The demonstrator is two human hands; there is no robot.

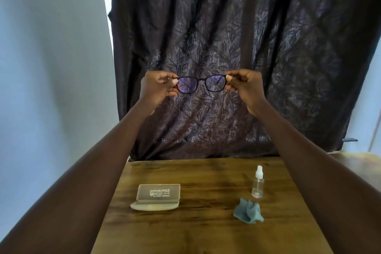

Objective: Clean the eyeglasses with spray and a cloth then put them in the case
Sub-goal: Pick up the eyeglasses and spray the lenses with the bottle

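Note:
Dark-framed eyeglasses (201, 84) with a bluish lens tint are held up high in front of the curtain, well above the table. My left hand (157, 86) pinches the frame's left end and my right hand (244, 86) pinches its right end. On the wooden table (206, 233) below, a translucent glasses case (156, 197) lies open at the left. A small clear spray bottle (258, 182) with a white nozzle stands at the right. A crumpled blue-grey cloth (248, 211) lies just in front of the bottle.
A dark patterned curtain (247, 47) hangs behind the table. Pale walls (51, 68) flank it on both sides. Another wooden surface (354, 159) shows at the far right edge.

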